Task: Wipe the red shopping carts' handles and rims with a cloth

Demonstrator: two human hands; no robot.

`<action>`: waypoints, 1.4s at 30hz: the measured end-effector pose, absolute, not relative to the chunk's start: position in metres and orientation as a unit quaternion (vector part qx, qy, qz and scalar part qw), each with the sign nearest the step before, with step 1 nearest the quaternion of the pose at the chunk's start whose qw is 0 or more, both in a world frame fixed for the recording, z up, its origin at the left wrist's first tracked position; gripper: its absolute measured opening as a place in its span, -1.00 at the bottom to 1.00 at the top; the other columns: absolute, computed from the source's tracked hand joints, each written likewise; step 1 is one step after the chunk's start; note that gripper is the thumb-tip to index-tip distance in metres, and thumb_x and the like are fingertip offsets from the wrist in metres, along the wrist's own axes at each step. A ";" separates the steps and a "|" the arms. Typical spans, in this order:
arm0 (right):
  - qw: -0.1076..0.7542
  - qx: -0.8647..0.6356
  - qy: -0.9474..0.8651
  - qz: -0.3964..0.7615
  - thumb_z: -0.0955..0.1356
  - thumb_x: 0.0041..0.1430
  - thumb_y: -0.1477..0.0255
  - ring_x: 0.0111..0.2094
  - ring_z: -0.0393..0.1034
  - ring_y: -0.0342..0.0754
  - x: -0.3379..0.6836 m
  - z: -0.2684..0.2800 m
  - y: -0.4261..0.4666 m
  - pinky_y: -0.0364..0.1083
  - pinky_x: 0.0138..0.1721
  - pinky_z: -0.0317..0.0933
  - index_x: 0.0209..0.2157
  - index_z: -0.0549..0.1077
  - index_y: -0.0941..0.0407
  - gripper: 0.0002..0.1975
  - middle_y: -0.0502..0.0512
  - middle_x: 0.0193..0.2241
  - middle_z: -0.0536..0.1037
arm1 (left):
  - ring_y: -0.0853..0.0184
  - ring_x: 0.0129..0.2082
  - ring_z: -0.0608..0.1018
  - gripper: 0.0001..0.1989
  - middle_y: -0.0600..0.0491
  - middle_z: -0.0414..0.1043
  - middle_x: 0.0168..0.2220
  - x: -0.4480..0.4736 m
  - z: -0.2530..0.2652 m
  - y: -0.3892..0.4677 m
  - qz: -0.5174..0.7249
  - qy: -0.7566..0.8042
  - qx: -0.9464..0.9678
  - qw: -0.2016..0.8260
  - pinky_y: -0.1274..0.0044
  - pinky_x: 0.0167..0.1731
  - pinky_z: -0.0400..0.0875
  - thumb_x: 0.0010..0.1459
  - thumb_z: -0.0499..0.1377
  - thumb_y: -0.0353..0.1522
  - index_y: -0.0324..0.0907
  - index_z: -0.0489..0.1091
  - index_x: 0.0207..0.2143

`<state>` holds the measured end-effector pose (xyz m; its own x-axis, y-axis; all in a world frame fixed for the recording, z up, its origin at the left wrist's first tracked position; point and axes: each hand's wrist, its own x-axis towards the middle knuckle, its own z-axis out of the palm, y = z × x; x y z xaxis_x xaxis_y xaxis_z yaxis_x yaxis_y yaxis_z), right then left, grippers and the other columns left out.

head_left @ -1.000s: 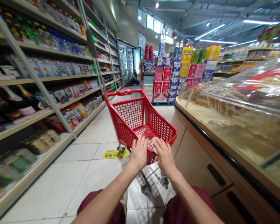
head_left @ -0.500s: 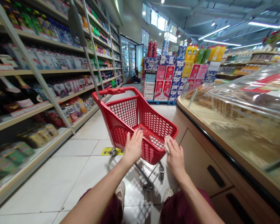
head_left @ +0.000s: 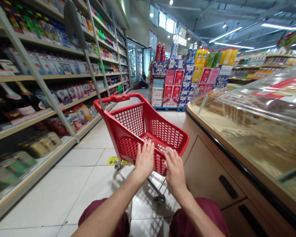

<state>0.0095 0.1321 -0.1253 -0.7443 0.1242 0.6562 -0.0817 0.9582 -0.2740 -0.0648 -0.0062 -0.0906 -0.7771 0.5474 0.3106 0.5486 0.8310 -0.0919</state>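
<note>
A red plastic shopping cart (head_left: 128, 144) with a lattice basket stands before me, turned at an angle. My left hand (head_left: 145, 158) lies with outstretched fingers on the near rim of the basket. At the right part of that rim, my right hand (head_left: 175, 169) presses a crumpled whitish cloth (head_left: 166, 154) against the red plastic; its fingers cover most of the cloth. A grey pole with a flat dark paddle-like top (head_left: 74, 24) rises from the handle end of the cart.
Shelves of drinks (head_left: 49, 75) line the left side. A wooden counter (head_left: 212, 164) with drawers and clear covers runs close on the right. Stacked drink cartons (head_left: 172, 85) stand ahead; a person (head_left: 144, 81) is low down by the far coolers. A yellow floor sticker (head_left: 113, 161) lies under the cart.
My right hand has slid left along the rim with the cloth, closer to my left hand. The cart has swung slightly, its handle end and the pole shifting left.
</note>
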 end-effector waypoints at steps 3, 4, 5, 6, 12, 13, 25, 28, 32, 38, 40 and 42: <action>0.349 -0.023 -0.927 0.138 0.10 0.01 0.68 0.15 -0.05 0.02 0.012 -0.122 0.130 0.14 0.08 -0.09 0.04 0.24 0.14 -0.47 0.17 0.08 0.24 | 0.18 0.21 -0.12 -0.43 -0.08 -0.13 0.22 -0.062 -0.091 -0.003 -0.007 -0.939 -0.299 0.169 0.20 0.13 -0.15 0.04 -0.15 -0.48 -0.32 -0.10 0.16; 0.348 -0.044 -0.926 0.138 0.10 0.01 0.68 0.14 -0.02 0.03 0.012 -0.121 0.130 0.15 0.07 -0.10 0.04 0.24 0.13 -0.47 0.17 0.08 0.24 | 0.18 0.21 -0.12 -0.43 -0.08 -0.14 0.22 -0.061 -0.092 -0.002 -0.009 -0.938 -0.301 0.172 0.20 0.13 -0.15 0.05 -0.15 -0.48 -0.32 -0.10 0.16; 0.348 -0.061 -0.925 0.139 0.10 0.01 0.68 0.14 -0.01 0.03 0.013 -0.120 0.129 0.16 0.07 -0.09 0.04 0.24 0.12 -0.47 0.17 0.07 0.24 | 0.18 0.21 -0.12 -0.43 -0.08 -0.14 0.22 -0.061 -0.092 -0.001 -0.012 -0.937 -0.302 0.174 0.21 0.13 -0.15 0.05 -0.15 -0.48 -0.32 -0.10 0.16; 0.348 -0.065 -0.925 0.140 0.10 0.01 0.68 0.14 -0.01 0.03 0.014 -0.120 0.128 0.16 0.07 -0.09 0.05 0.23 0.12 -0.47 0.17 0.08 0.24 | 0.19 0.21 -0.12 -0.43 -0.08 -0.13 0.22 -0.060 -0.093 0.000 -0.014 -0.938 -0.301 0.173 0.21 0.13 -0.14 0.05 -0.15 -0.48 -0.33 -0.10 0.16; 0.343 -0.029 -0.928 0.141 0.10 0.02 0.68 0.16 -0.06 0.01 0.015 -0.119 0.137 0.15 0.08 -0.10 0.07 0.20 0.10 -0.45 0.15 0.10 0.21 | 0.20 0.22 -0.13 -0.43 -0.07 -0.12 0.22 -0.059 -0.092 0.001 -0.018 -0.938 -0.302 0.171 0.24 0.14 -0.13 0.05 -0.16 -0.49 -0.32 -0.10 0.16; 0.339 -0.056 -0.928 0.143 0.10 0.02 0.67 0.15 -0.03 0.02 0.014 -0.119 0.141 0.16 0.07 -0.09 0.07 0.19 0.10 -0.45 0.16 0.09 0.22 | 0.19 0.21 -0.13 -0.43 -0.07 -0.12 0.22 -0.059 -0.092 0.001 -0.016 -0.937 -0.304 0.171 0.24 0.14 -0.13 0.05 -0.15 -0.49 -0.32 -0.10 0.16; 0.370 -0.054 -0.913 0.161 0.10 0.06 0.64 0.15 -0.04 0.02 0.010 -0.122 0.134 0.16 0.07 -0.08 0.07 0.19 0.10 -0.49 0.19 0.08 0.23 | 0.19 0.21 -0.10 -0.43 -0.08 -0.10 0.21 -0.059 -0.092 0.008 -0.018 -0.938 -0.300 0.173 0.27 0.14 -0.11 0.05 -0.15 -0.49 -0.30 -0.09 0.16; 0.372 -0.076 -0.910 0.165 0.09 0.06 0.64 0.15 -0.05 0.02 0.011 -0.123 0.136 0.16 0.07 -0.07 0.08 0.17 0.12 -0.48 0.21 0.09 0.21 | 0.17 0.21 -0.10 -0.45 -0.11 -0.13 0.21 -0.058 -0.094 0.011 -0.019 -0.939 -0.294 0.176 0.29 0.14 -0.10 0.06 -0.17 -0.50 -0.36 -0.08 0.16; 0.380 0.002 -0.909 0.170 0.09 0.02 0.67 0.17 -0.11 0.00 0.011 -0.122 0.126 0.13 0.09 -0.08 0.10 0.15 0.12 -0.44 0.18 0.10 0.20 | 0.17 0.21 -0.11 -0.45 -0.12 -0.16 0.22 -0.055 -0.096 0.014 -0.018 -0.940 -0.288 0.181 0.29 0.14 -0.10 0.06 -0.17 -0.51 -0.37 -0.09 0.16; 0.376 -0.051 -0.911 0.163 0.10 0.04 0.65 0.13 0.00 0.01 0.014 -0.124 0.140 0.15 0.05 -0.04 0.10 0.15 0.08 -0.45 0.18 0.09 0.21 | 0.21 0.21 -0.08 -0.40 -0.07 -0.09 0.21 -0.077 -0.081 -0.011 -0.014 -0.923 -0.344 0.171 0.22 0.14 -0.15 0.02 -0.07 -0.42 -0.29 -0.07 0.15; 0.369 -0.041 -0.915 0.158 0.10 0.04 0.66 0.13 0.00 0.00 0.014 -0.126 0.142 0.11 0.05 -0.02 0.07 0.19 0.09 -0.46 0.17 0.09 0.22 | 0.20 0.19 -0.01 -0.44 -0.09 0.00 0.18 -0.093 -0.071 -0.024 -0.018 -0.934 -0.307 0.180 0.19 0.12 -0.14 0.01 -0.06 -0.39 -0.29 0.01 0.12; 0.361 -0.040 -0.920 0.147 0.11 0.04 0.67 0.12 0.03 0.00 0.012 -0.126 0.142 0.11 0.04 -0.02 0.05 0.23 0.09 -0.48 0.16 0.07 0.25 | 0.19 0.16 0.07 -0.50 -0.11 0.13 0.12 -0.107 -0.063 -0.034 -0.014 -0.942 -0.281 0.185 0.19 0.11 -0.12 0.01 -0.05 -0.38 -0.29 0.12 0.05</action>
<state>0.0118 0.1424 -0.1262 -0.7367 0.1807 0.6516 -0.0316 0.9534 -0.3001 -0.1073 -0.0337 -0.0634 -0.7740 0.5235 0.3561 0.5336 0.8421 -0.0782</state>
